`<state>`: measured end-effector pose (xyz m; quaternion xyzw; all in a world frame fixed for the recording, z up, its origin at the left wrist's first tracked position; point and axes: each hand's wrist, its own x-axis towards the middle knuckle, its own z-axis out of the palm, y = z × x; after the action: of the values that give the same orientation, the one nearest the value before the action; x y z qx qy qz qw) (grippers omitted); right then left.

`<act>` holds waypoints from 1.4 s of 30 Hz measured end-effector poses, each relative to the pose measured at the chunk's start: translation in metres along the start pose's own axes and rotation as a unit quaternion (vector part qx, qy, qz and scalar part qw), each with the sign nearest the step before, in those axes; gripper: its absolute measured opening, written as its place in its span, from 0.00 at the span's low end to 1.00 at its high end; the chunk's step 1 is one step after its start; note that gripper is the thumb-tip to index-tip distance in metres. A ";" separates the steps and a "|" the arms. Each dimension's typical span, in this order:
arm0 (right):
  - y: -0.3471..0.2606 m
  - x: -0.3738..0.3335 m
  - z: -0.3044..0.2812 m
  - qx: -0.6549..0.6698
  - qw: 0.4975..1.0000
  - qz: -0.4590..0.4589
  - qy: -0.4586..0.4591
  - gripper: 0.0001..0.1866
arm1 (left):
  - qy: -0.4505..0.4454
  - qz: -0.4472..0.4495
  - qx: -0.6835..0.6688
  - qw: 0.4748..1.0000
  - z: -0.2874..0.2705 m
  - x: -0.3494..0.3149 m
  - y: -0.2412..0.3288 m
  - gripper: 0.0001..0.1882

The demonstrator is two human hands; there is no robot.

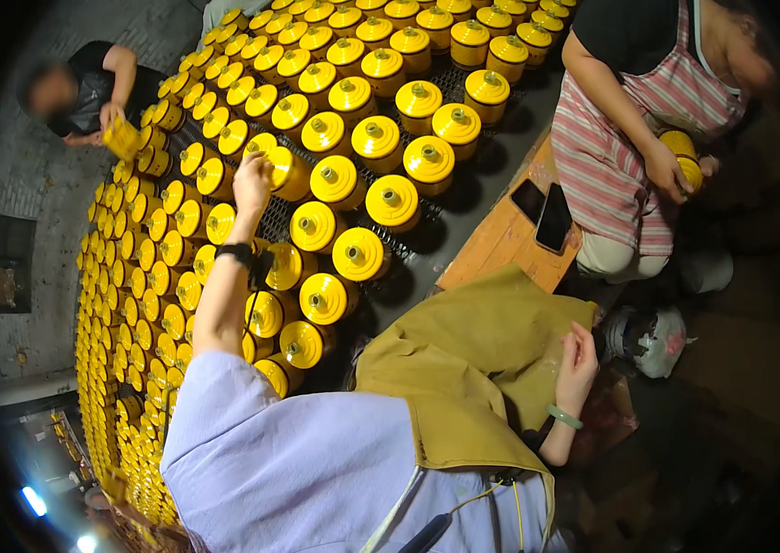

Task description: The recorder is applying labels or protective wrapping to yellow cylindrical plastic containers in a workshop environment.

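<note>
My left hand (pixel 253 184) reaches forward over rows of yellow round jars with stepped lids and small, dull knobs on top. Its fingers close around the knob of one yellow jar (pixel 290 177), which stands among the others; the fingertips partly cover that knob. A dark band circles this wrist. Over my lap, beside the olive apron (pixel 477 341), my right hand (pixel 577 369) is raised with loosely bent fingers and nothing visible in it. A green bangle sits on that wrist.
The jars stand close together on a dark mesh surface (pixel 399 241). Two phones (pixel 553 219) lie on a wooden board (pixel 482 244) at right. A person in a striped apron (pixel 606 157) handles a yellow jar; another person (pixel 95 88) at far left holds one too.
</note>
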<state>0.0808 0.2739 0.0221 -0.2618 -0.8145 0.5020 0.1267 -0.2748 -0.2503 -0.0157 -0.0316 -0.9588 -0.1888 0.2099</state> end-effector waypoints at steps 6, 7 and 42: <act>0.000 0.007 0.010 0.067 0.998 0.007 -0.001 0.13 | 0.040 0.079 -0.167 0.982 -0.101 0.012 0.062 0.09; -0.006 0.009 0.013 0.064 0.997 0.022 -0.036 0.13 | -0.024 0.075 -0.219 0.973 -0.109 0.010 0.080 0.12; -0.013 0.006 0.040 -0.002 0.974 -0.223 -0.045 0.10 | -0.447 0.235 -0.262 0.822 0.050 -0.144 0.344 0.13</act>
<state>0.0531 0.2424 0.0151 -0.0511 -0.8584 0.4704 0.1983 -0.1152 0.0897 0.0022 -0.3909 -0.8252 -0.3433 -0.2198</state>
